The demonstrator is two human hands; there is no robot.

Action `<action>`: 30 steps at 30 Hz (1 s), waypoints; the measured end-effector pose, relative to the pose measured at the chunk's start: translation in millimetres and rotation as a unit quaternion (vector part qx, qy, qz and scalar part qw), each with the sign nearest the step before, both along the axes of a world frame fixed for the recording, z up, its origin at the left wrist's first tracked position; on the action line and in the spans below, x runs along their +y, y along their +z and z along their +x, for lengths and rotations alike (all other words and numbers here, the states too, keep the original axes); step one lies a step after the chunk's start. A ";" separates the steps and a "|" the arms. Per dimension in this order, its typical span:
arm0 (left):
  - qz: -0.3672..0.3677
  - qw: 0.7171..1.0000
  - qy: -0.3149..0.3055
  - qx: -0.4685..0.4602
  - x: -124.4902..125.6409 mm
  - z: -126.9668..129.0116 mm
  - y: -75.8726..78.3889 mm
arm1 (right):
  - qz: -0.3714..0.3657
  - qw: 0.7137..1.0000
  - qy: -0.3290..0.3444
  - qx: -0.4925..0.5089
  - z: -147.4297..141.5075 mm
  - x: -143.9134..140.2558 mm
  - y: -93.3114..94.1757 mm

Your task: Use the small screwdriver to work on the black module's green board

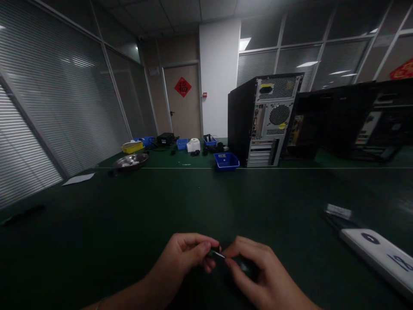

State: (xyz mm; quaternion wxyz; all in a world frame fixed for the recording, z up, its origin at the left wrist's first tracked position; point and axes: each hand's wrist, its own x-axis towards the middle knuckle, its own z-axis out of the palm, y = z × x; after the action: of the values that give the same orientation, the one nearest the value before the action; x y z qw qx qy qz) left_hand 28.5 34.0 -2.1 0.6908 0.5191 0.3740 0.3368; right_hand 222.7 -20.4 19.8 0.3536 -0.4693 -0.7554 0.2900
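Observation:
Low in the middle of the view, both of my hands meet over the dark green tabletop [180, 206]. My left hand [185, 255] is closed, pinching a small dark piece with a hint of green [211, 253] between thumb and fingers. From that piece a thin, pale strip [220, 255] sticks out to the right. The thumb and forefinger of my right hand [261, 265] are closed at the strip's free end. Fingers partly cover both parts, so their exact kind cannot be told.
At right lies a white device marked 18 [377, 247]. Computer towers [271, 120] stand behind, beside a blue tray [226, 161]. A metal bowl [131, 161], a yellow bin [132, 147], a white device [193, 145] and a paper sheet [78, 179] are farther left.

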 end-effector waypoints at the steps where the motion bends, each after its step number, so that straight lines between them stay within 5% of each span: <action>1: -0.007 1.000 -0.004 -0.003 0.3 0.1 -0.4 | 0.000 1.000 0.000 0.001 0.0 0.2 -0.3; 9: -0.026 0.999 0.014 -0.022 -1.9 2.8 10.4 | -0.012 0.999 -0.023 0.031 2.8 2.4 -5.2; 14: 0.071 0.995 -0.055 0.041 -9.0 1.4 12.8 | -0.065 0.991 -0.071 0.096 4.6 5.5 -7.5; 19: 0.151 0.969 -0.161 0.109 -13.7 -4.0 11.4 | -0.083 0.989 -0.060 0.108 4.9 4.5 -10.5; 22: 0.224 0.949 -0.155 0.161 -12.0 -4.7 11.8 | -0.075 0.990 -0.047 0.110 4.0 2.7 -9.6; 26: 0.377 0.872 -0.165 0.266 -11.8 -2.9 15.2 | -0.074 0.990 -0.041 0.112 3.3 2.3 -8.6; 30: 0.396 0.860 -0.151 0.284 -13.4 -1.9 15.7 | -0.074 0.990 -0.038 0.111 3.4 3.5 -9.0</action>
State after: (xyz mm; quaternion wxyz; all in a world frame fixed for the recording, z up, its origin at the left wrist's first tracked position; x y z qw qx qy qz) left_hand 26.6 20.6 13.6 0.3335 0.8720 0.3065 0.1856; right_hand 226.1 -16.9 10.8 0.4105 -0.4869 -0.6698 0.3817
